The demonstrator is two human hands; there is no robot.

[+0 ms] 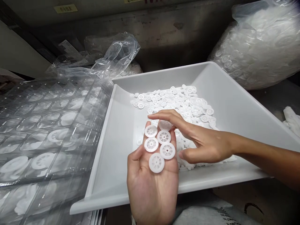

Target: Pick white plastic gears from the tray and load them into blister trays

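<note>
My left hand (151,184) lies palm up over the front of a white tray (122,125), fingers flat, with several white plastic wheels (159,147) resting on its fingers. My right hand (201,140) reaches in from the right, its index finger stretched out and touching a wheel at my left fingertips, the thumb held apart. A heap of the same small white wheels (182,101) lies in the tray behind both hands.
A clear plastic blister tray (47,134) with rows of pockets, some holding wheels, lies to the left. A crumpled clear bag (112,59) sits behind it. A large bag full of white wheels (260,47) stands at the back right. A metal wall runs behind.
</note>
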